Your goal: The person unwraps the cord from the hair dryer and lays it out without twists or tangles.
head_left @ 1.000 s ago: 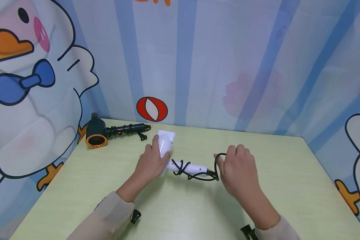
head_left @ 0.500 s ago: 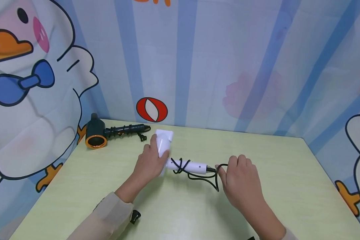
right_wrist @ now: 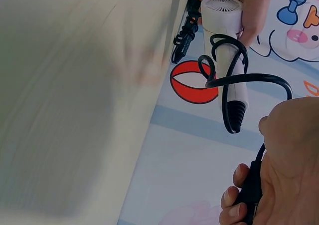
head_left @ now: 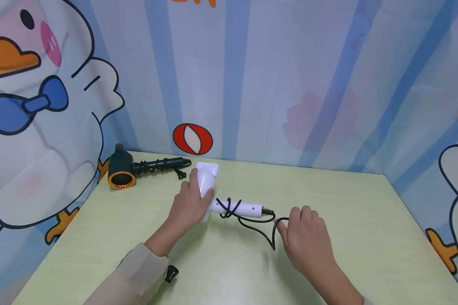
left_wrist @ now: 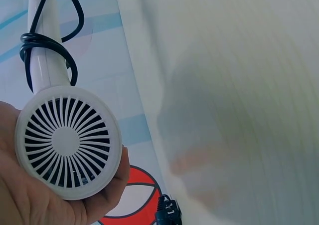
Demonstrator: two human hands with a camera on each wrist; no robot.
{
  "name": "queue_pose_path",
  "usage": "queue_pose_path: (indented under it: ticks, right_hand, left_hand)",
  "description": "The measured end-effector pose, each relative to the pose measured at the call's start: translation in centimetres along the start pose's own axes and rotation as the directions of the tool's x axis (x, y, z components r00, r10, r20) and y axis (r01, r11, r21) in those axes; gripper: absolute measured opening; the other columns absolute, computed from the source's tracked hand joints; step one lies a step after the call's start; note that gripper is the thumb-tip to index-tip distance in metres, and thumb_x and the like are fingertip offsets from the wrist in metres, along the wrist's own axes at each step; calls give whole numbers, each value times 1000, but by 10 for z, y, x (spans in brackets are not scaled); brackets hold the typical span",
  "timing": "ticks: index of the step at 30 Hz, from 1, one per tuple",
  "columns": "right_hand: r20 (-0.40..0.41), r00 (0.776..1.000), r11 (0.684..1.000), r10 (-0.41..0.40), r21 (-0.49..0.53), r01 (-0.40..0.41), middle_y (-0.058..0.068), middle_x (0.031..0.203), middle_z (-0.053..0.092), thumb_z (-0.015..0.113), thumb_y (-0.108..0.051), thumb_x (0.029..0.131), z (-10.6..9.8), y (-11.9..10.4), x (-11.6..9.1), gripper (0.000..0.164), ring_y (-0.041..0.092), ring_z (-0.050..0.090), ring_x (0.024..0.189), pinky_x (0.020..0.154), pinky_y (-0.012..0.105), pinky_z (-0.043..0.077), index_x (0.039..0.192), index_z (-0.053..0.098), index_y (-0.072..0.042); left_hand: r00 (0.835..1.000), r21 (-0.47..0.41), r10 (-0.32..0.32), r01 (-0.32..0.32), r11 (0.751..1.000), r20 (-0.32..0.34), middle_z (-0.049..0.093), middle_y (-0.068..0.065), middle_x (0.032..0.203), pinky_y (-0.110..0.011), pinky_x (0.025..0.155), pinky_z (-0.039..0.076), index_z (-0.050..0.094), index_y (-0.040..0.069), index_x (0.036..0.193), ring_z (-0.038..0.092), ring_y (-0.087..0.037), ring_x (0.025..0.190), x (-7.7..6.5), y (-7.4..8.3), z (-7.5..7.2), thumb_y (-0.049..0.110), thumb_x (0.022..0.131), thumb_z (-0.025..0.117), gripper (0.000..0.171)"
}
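Fingers [head_left: 194,178] curled, left hand [head_left: 187,204] grips white dryer [head_left: 207,180], right hand [head_left: 307,238] plug [right_wrist: 250,189]; I judge cord [right_wrist: 254,78] handling underway, needing steady hold next.

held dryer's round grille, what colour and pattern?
White grille, a radiating sunburst with dark gaps; best seen in the left wrist view.

A pale blue printed backdrop [head_left: 282,55] with darker stripes encloses 3 sides of a pale yellow-green tabletop [head_left: 358,220]. On the left, a creased cartoon duck [head_left: 34,169] wears a blue bow tie [head_left: 38,103] and shows 2 orange feet. A red-and-white oval [head_left: 180,139] and a faint pink blotch [head_left: 320,120] mark the back. Soft light leaves a whitish sheen on the tabletop's near part.
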State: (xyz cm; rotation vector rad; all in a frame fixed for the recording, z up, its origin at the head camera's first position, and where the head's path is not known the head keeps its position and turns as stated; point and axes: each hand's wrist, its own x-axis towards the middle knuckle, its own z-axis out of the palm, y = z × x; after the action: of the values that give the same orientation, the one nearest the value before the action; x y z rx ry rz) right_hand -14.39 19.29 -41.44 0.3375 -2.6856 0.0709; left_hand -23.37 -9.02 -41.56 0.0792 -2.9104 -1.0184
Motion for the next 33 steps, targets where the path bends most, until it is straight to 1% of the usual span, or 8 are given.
queue_pose_path:
  ticks: [3,9,15,22,29,33]
  right_hand:
    - [21,1000,1000,-6,0,6,9,72,33,62,-35,98,2,2,-1,45,26,34,62,57,34,30,77,39,-3]
    - [122,992,1000,11,-24,-8,9,71,34,59,-34,100,10,11,0,43,25,35,63,58,36,32,78,40,-4]
    - [133,991,1000,-13,-19,15,9,71,36,57,-27,100,16,22,3,36,26,36,62,57,38,34,76,41,-4]
    - [162,987,1000,-12,-22,16,10,70,36,55,-25,101,25,32,10,37,26,37,61,56,39,35,74,39,-4]
    - [251,968,1000,-13,29,6,12,73,38,44,-19,102,32,41,20,32,28,38,64,58,40,37,75,40,-3]
    - [248,969,998,-20,57,6,12,73,37,41,-18,102,34,43,23,31,27,37,64,58,39,36,74,40,-4]
  left_hand:
    - [1000,-2,1,-1,1000,-1,51,-25,129,-51,78,58,15,10,159,61,-38,99,0,-1,0,47,99,56,82]
    - [1000,-17,12,-12,1000,-3,51,-25,128,-50,77,58,14,10,159,61,-38,98,0,-2,-5,47,99,56,82]
    - [1000,-32,10,-10,999,3,51,-25,130,-50,76,57,14,11,160,61,-38,99,-1,-3,-8,47,99,56,82]
    - [1000,-53,11,-10,999,15,51,-23,130,-48,73,58,14,12,160,61,-37,100,-3,-4,-9,46,99,57,82]
    - [999,-61,23,-21,998,27,51,-23,130,-46,72,58,14,12,161,62,-36,100,-5,-3,-10,45,99,57,82]
    - [1000,-62,20,-18,998,21,51,-23,131,-46,72,58,15,13,161,62,-36,101,-4,-5,-10,46,99,58,82]
